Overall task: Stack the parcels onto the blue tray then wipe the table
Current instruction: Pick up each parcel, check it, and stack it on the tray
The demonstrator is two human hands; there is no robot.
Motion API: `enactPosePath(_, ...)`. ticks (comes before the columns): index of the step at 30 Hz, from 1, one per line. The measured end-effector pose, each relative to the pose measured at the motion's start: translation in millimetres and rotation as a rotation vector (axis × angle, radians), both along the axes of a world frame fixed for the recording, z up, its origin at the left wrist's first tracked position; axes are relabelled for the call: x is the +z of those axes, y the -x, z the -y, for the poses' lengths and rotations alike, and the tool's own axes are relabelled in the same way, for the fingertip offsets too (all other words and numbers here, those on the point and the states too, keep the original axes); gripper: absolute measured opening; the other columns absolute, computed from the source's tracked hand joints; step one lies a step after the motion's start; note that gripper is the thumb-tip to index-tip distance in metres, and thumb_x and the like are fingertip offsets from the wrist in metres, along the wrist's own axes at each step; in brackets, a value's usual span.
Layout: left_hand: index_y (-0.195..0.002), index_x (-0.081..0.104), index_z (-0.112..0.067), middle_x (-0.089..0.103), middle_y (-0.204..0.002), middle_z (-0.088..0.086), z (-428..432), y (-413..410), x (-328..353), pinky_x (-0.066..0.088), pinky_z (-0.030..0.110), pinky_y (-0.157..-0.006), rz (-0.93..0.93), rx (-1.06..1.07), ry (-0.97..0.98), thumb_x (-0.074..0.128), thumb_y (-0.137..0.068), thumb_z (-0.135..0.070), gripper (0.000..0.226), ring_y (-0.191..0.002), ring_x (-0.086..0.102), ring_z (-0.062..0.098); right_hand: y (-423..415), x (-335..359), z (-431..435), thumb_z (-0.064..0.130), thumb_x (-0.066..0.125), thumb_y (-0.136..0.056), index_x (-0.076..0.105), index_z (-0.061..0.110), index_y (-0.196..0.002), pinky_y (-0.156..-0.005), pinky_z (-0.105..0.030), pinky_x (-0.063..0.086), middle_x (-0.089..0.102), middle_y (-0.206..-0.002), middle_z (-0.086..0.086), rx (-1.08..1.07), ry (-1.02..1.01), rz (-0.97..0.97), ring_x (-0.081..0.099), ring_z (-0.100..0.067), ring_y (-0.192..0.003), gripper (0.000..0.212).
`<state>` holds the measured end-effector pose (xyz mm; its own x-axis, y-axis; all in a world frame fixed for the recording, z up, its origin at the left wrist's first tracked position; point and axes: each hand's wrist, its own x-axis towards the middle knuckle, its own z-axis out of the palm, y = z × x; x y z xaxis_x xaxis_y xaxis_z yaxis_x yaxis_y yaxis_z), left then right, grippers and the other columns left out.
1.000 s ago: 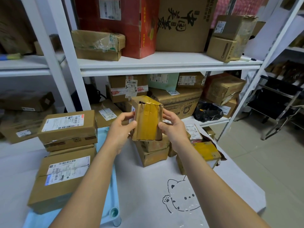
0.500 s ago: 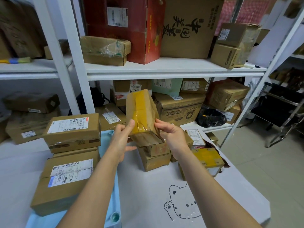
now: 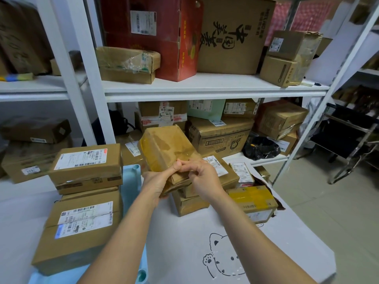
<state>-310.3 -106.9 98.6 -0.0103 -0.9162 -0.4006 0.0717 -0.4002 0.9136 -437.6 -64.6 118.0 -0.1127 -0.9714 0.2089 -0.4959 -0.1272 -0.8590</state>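
Observation:
A brown taped parcel (image 3: 166, 148) is held tilted above the table's middle. My left hand (image 3: 156, 183) grips its near end from below and the left, thumb on top. My right hand (image 3: 202, 178) pinches the same end from the right. The blue tray (image 3: 131, 185) lies at the left and carries two labelled cardboard parcels: a near one (image 3: 82, 228) and a far one (image 3: 88, 167). More parcels sit on the white table (image 3: 184, 238): a stacked pair (image 3: 190, 203) behind my hands and a yellow-taped box (image 3: 254, 200) at the right.
White shelving (image 3: 205, 89) packed with cardboard boxes stands right behind the table. A black bag (image 3: 260, 147) lies on the lower shelf. The table's right edge drops to tiled floor, with a metal cart (image 3: 352, 140) at far right. A cat drawing (image 3: 223, 257) marks the tablecloth.
The parcel has tipped from standing upright between my hands to leaning back and left. Both hands slid down to its near end and drew close together.

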Motion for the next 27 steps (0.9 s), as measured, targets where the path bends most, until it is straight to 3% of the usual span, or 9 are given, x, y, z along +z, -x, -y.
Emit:
enactPosePath(2,-0.122,0.047,-0.013,0.064,-0.111,0.009,1.6,0.4,-5.9,0.052,0.035,-0.074,-0.041,0.019,0.033,0.089,-0.031,-0.054,0.109,-0.098,0.061,0.023,0.6,0.9,0.5,-0.012,0.043,-0.09,0.075,0.01,-0.097,-0.095,-0.006,0.037,0.067,-0.115,0.003,-0.023,-0.015,0.085,0.054,-0.006,-0.111,0.039)
enactPosePath(5,-0.129,0.035,-0.016,0.056,-0.121,0.005,3.5,-4.4,-11.8,0.051,0.038,-0.087,0.009,0.034,0.159,0.091,-0.046,-0.031,0.1,-0.108,0.056,0.024,8.7,7.8,-0.1,-0.008,0.042,-0.092,0.071,0.019,-0.096,-0.095,-0.025,0.047,0.068,-0.104,0.003,-0.185,-0.037,0.357,0.059,-0.01,-0.105,0.039)
enactPosePath(8,-0.135,0.024,-0.034,0.042,-0.13,0.0,4.3,-10.8,-16.4,0.051,0.049,-0.092,0.177,-0.001,0.322,0.087,-0.04,-0.027,0.115,-0.117,0.047,0.026,17.8,15.6,2.8,0.01,0.041,-0.1,0.062,0.022,-0.11,-0.089,-0.029,0.047,0.067,-0.11,0.002,-0.258,-0.091,0.564,0.061,-0.012,-0.104,0.026)
enactPosePath(10,-0.141,0.015,-0.04,0.027,-0.141,-0.004,3.8,-12.2,-18.8,0.045,0.052,-0.099,0.327,0.002,0.402,0.088,-0.047,-0.019,0.121,-0.127,0.035,0.027,20.4,22.3,6.5,0.025,0.041,-0.102,0.057,0.021,-0.118,-0.091,-0.035,0.051,0.066,-0.113,0.001,-0.259,-0.147,0.706,0.064,-0.015,-0.102,0.024)
enactPosePath(15,-0.141,0.021,-0.037,0.003,-0.153,0.004,-1.5,-11.1,-21.9,0.028,0.038,-0.11,0.65,0.134,0.705,0.087,-0.059,-0.006,0.11,-0.14,0.013,0.028,32.9,33.9,10.8,0.062,0.038,-0.092,0.06,0.014,-0.117,-0.083,-0.042,0.053,0.068,-0.104,-0.004,-0.191,-0.352,0.872,0.065,-0.023,-0.098,0.059)
enactPosePath(18,-0.135,0.027,-0.039,0.005,-0.153,0.012,-1.8,-16.6,-25.2,0.021,0.037,-0.111,0.876,0.216,0.996,0.082,-0.059,0.002,0.103,-0.138,0.016,0.034,42.3,32.0,12.9,0.082,0.047,-0.071,0.058,0.017,-0.12,-0.092,-0.051,0.049,0.065,-0.115,-0.011,-0.124,-0.521,0.878,0.062,-0.03,-0.106,0.082)
enactPosePath(23,-0.138,0.021,-0.044,0.002,-0.154,0.007,-8.1,-16.7,-25.7,0.026,0.044,-0.111,0.98,0.185,1.17,0.074,-0.062,0.013,0.109,-0.143,0.007,0.029,37.3,29.0,12.6,0.054,0.07,-0.073,0.055,0.019,-0.117,-0.088,-0.047,0.051,0.063,-0.111,-0.01,-0.193,-0.581,0.821,0.058,-0.029,-0.104,0.058)
enactPosePath(25,-0.144,0.016,-0.041,-0.001,-0.157,0.001,-11.8,-18.3,-23.0,0.034,0.042,-0.109,0.928,0.132,1.062,0.07,-0.069,0.014,0.108,-0.144,0.011,0.021,37.4,23.0,13.1,0.045,0.07,-0.077,0.056,0.018,-0.11,-0.086,-0.046,0.052,0.063,-0.109,-0.011,-0.218,-0.552,0.867,0.058,-0.029,-0.103,0.046)
enactPosePath(27,-0.147,0.02,-0.036,0.022,-0.155,0.001,-13.3,-24.0,-16.6,0.036,0.03,-0.106,0.721,0.147,0.843,0.056,-0.08,0.014,0.09,-0.137,0.032,0.017,37.2,13.7,13.8,0.04,0.068,-0.08,0.056,0.019,-0.103,-0.09,-0.048,0.051,0.063,-0.108,-0.011,-0.226,-0.519,0.898,0.058,-0.029,-0.102,0.033)
